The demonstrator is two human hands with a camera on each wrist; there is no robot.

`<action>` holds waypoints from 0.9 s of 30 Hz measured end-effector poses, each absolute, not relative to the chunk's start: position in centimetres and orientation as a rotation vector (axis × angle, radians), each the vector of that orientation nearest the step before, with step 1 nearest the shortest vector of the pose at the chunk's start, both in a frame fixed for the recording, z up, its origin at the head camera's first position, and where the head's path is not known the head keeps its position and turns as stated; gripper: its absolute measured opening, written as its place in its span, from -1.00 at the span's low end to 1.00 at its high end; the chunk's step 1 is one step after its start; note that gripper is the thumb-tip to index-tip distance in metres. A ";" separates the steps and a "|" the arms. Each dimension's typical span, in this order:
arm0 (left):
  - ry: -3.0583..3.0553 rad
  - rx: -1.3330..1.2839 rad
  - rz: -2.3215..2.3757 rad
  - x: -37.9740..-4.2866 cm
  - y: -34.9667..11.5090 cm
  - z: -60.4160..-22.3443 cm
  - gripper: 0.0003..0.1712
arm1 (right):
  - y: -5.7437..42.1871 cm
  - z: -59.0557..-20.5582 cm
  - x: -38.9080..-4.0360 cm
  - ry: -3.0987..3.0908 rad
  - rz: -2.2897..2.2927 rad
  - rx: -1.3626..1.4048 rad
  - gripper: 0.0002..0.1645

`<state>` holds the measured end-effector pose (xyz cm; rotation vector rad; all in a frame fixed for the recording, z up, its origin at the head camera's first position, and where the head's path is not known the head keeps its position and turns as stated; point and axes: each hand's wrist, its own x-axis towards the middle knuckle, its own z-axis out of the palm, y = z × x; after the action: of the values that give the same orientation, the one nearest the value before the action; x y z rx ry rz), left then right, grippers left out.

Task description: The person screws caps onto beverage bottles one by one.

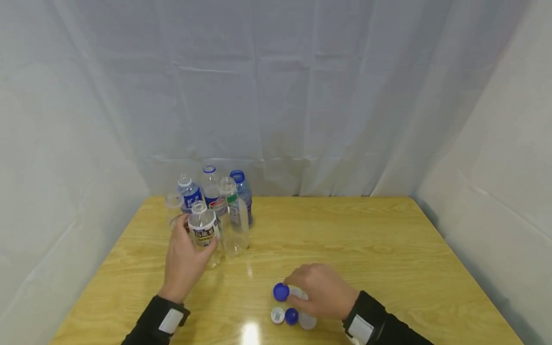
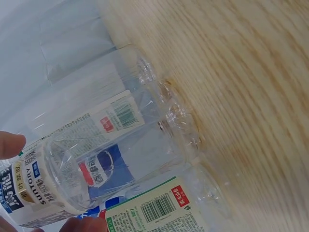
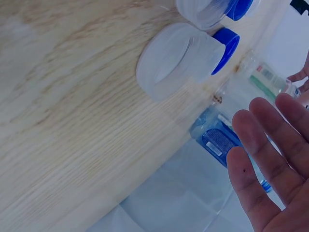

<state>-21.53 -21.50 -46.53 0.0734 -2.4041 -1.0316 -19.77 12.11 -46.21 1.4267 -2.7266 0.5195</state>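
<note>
My left hand [image 1: 184,266] grips an uncapped clear plastic bottle [image 1: 203,232] round its white label, in front of a group of other bottles. In the left wrist view, Suntory lettering shows on this bottle's label [image 2: 34,188], and its base is close in front of the standing bottles. My right hand [image 1: 321,292] hovers over a cluster of caps, its fingers extended in the right wrist view. Among them are a large blue cap [image 1: 281,292], a smaller blue cap [image 1: 291,316], a white cap [image 1: 278,315] and a translucent lid [image 1: 307,321]. The hand partly covers another pale lid [image 1: 296,291].
Several open-mouthed bottles stand close together at the table's back left, including a blue-tinted bottle [image 1: 246,194] and one with a blue label [image 1: 191,197]. The wooden table [image 1: 345,235] reaches back to a white curtain [image 1: 284,96], with sheets on both sides.
</note>
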 end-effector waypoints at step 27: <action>-2.538 0.188 -1.092 -22.0 -22.8 -47.8 0.19 | 10.2 -47.4 -19.4 -2.628 0.507 1.506 -0.71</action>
<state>-21.97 -22.76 -47.77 0.1880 -2.5382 -1.0925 -19.37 10.21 -47.43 1.5059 -2.6282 0.5072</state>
